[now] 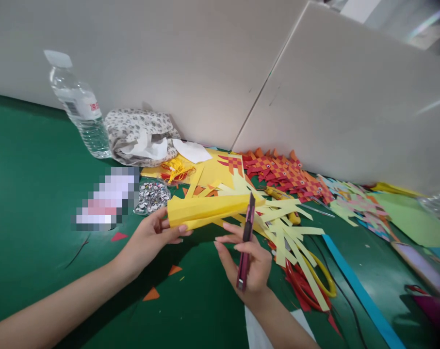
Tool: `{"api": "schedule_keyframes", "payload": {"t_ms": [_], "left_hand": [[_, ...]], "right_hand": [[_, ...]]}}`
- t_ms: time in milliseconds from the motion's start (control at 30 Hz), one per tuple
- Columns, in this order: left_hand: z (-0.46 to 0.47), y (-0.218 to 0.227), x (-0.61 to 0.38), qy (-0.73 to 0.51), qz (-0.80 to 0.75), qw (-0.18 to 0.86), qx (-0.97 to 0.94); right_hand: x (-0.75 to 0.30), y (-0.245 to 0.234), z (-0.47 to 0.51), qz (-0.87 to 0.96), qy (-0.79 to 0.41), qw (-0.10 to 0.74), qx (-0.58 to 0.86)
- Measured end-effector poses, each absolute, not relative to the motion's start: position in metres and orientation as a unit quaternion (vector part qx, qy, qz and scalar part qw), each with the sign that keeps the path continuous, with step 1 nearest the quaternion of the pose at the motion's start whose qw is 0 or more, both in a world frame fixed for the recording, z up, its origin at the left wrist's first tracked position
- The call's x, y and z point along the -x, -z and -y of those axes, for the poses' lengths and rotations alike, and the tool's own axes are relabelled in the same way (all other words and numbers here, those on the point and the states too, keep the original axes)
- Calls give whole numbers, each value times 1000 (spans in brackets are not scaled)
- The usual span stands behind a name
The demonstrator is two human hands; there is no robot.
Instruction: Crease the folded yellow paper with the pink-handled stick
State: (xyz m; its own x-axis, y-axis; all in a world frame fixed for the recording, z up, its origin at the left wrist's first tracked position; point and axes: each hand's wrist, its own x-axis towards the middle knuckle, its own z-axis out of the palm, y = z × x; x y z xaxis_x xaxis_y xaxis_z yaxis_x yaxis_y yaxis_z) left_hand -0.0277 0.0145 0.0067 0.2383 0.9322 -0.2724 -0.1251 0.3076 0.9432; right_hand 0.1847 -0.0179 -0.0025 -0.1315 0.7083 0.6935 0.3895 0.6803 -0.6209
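My left hand (161,230) pinches the left end of a folded sheet of yellow paper (205,209), thumb in front and fingers behind, holding it above the green table. A dark red utility knife (246,247) lies across my right hand (247,257), its tip pointing up near the paper's right end. That hand's fingers curl round the knife's handle, with the thumb and some fingertips toward the paper. Pale yellow paper strips (296,237) lie in a loose heap beyond and right of my right hand.
Woven red-orange paper fish (278,169) are piled by the grey partition (150,58). A water bottle (81,111), a patterned cloth tissue holder (139,128) and a bag of googly eyes (152,196) stand left. Scissors with red and yellow handles (331,286) lie right, near a blue strip (361,291).
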Motion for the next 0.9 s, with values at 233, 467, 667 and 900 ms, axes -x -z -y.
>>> {"api": "schedule_keyframes", "payload": {"t_ms": [233,467,667,900], "left_hand": [[-10,-8,24,-460,-437,681,-365],[-1,-11,9,-480,-424,681,-356],[9,-11,-5,-393,-409,725,-390],[9,-12,-3,-392,-444,695,-408]], "right_hand": [[-174,-10,16,536,-313,624,474],[-178,-10,13,505,-377,597,497],[-174,-5,15,499,-425,558,509],[-170,-13,13,427,-489,601,466]]}}
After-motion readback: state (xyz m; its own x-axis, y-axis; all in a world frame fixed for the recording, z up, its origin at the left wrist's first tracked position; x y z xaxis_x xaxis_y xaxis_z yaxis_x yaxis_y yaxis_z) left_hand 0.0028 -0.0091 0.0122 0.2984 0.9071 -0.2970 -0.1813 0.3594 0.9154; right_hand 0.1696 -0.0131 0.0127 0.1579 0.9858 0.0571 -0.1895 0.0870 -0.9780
